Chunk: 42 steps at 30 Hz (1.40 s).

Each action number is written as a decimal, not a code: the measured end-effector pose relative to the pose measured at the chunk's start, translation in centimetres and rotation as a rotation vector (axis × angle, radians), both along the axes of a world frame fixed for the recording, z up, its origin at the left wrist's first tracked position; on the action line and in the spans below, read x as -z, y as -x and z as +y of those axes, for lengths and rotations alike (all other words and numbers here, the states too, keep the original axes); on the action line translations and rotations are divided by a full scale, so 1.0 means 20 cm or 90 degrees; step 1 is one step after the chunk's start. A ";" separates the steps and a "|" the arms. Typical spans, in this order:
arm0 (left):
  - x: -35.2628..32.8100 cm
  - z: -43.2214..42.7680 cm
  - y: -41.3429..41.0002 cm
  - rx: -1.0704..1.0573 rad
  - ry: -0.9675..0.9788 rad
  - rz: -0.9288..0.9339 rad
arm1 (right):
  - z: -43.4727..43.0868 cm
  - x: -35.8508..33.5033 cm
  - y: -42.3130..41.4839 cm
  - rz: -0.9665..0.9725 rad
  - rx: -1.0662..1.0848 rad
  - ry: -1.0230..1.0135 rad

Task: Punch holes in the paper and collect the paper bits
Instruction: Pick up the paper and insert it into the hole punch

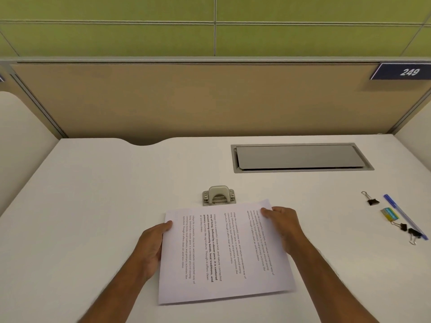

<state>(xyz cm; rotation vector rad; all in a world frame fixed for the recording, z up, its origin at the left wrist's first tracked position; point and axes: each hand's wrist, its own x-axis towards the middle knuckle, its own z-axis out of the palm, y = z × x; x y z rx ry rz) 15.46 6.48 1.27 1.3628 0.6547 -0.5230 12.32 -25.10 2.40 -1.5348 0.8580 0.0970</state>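
Your left hand (152,243) and right hand (283,227) each pinch a side edge of the printed sheet (224,252), thumbs on top. So keep its far edge square and feed it straight into the slot of the hole punch (218,195), sitting just past it mid-desk (105,194). Don't let it skew. Binder clips (372,201) and a blue pen (404,215) lie near the desk's right edge.

One wide-angle camera, worn on the head, is looking forward and down across a white desk (93,206), facing a tan partition (186,101) squarely. It is sitting close: the left hand (151,243) and right hand (285,227), holding the paper (224,252), are filling the lower middle. Straight edges are bowing outward, probably from the lens.
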 end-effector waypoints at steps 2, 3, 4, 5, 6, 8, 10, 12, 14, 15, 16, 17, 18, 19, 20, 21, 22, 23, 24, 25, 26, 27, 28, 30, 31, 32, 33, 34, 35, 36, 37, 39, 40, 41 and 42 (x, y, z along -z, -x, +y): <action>0.00 0.00 0.00 0.001 0.002 0.001 | 0.00 0.00 0.00 0.002 0.002 -0.004; 0.00 0.00 0.00 0.002 0.002 0.002 | 0.00 0.00 -0.01 0.002 0.002 -0.004; 0.00 0.00 -0.01 0.003 0.000 0.004 | 0.00 0.00 -0.01 0.002 0.002 -0.003; 0.00 0.00 -0.01 0.003 -0.002 0.006 | 0.00 0.00 -0.01 0.003 0.003 -0.001; 0.00 0.00 -0.01 0.003 -0.005 0.008 | 0.00 -0.01 -0.02 0.003 0.004 0.000; 0.00 0.00 -0.01 0.002 -0.008 0.013 | 0.00 -0.01 -0.02 0.004 0.003 -0.003; 0.00 0.01 -0.02 0.000 -0.010 0.018 | 0.00 -0.01 -0.02 0.008 0.003 -0.005; 0.00 0.00 -0.02 0.000 -0.009 0.021 | 0.00 -0.02 -0.03 0.011 0.002 -0.002; 0.01 0.00 -0.03 0.001 -0.011 0.024 | 0.00 -0.02 -0.03 0.014 0.003 0.002; 0.01 0.00 -0.03 0.004 -0.012 0.025 | 0.00 -0.02 -0.03 0.016 0.003 0.004; 0.01 0.00 -0.03 0.006 -0.014 0.026 | 0.00 -0.02 -0.04 0.016 0.003 0.005; 0.01 0.00 -0.03 0.007 -0.015 0.027 | 0.01 -0.03 -0.04 0.016 0.003 0.006; 0.01 0.01 -0.03 0.009 -0.016 0.028 | 0.01 -0.03 -0.04 0.015 0.002 0.007; 0.01 0.01 -0.03 0.010 -0.015 0.027 | 0.01 -0.03 -0.04 0.014 0.000 0.008; 0.00 0.01 -0.03 0.011 -0.014 0.027 | 0.01 -0.03 -0.04 0.014 0.000 0.008; 0.00 0.00 -0.03 0.011 -0.014 0.025 | 0.01 -0.03 -0.04 0.014 0.000 0.009; 0.00 0.00 -0.03 0.012 -0.014 0.023 | 0.01 -0.03 -0.04 0.013 0.000 0.010; 0.00 0.00 -0.04 0.012 -0.015 0.022 | 0.01 -0.03 -0.04 0.013 0.001 0.012; 0.00 0.00 -0.04 0.012 -0.017 0.021 | 0.01 -0.03 -0.04 0.014 0.003 0.014; 0.00 0.00 -0.04 0.012 -0.019 0.020 | 0.01 -0.03 -0.04 0.015 0.005 0.014; 0.00 0.00 -0.04 0.011 -0.020 0.020 | 0.01 -0.03 -0.04 0.014 0.007 0.013; 0.00 0.00 -0.04 0.012 -0.020 0.020 | 0.01 -0.03 -0.04 0.014 0.008 0.012; 0.00 0.00 -0.04 0.011 -0.020 0.022 | 0.01 -0.03 -0.04 0.014 0.008 0.011; 0.00 0.00 -0.05 0.011 -0.020 0.025 | 0.01 -0.03 -0.04 0.016 0.009 0.009; 0.00 0.00 -0.05 0.010 -0.019 0.027 | 0.01 -0.04 -0.04 0.016 0.009 0.008; 0.00 -0.01 -0.06 0.011 -0.020 0.027 | 0.01 -0.03 -0.04 0.016 0.009 0.008; 0.00 -0.01 -0.06 0.012 -0.021 0.028 | 0.01 -0.04 -0.04 0.016 0.010 0.008; 0.00 -0.01 -0.06 0.012 -0.022 0.028 | 0.00 -0.03 -0.05 0.015 0.010 0.007; 0.00 -0.01 -0.06 0.011 -0.022 0.028 | 0.00 -0.03 -0.05 0.015 0.009 0.005; 0.00 -0.01 -0.07 0.009 -0.023 0.028 | 0.00 -0.03 -0.05 0.015 0.008 0.003; 0.00 -0.01 -0.07 0.008 -0.023 0.027 | 0.00 -0.03 -0.05 0.014 0.007 0.003; 0.00 -0.01 -0.08 0.007 -0.018 0.025 | 0.00 -0.04 -0.05 0.012 0.007 0.001; 0.00 -0.01 -0.08 0.005 -0.016 0.024 | 0.00 -0.04 -0.05 0.013 0.007 0.000; 0.00 -0.01 -0.08 0.005 -0.016 0.024 | 0.00 -0.04 -0.06 0.013 0.006 0.001; 0.00 -0.01 -0.08 0.005 -0.016 0.024 | 0.00 -0.04 -0.06 0.013 0.007 0.001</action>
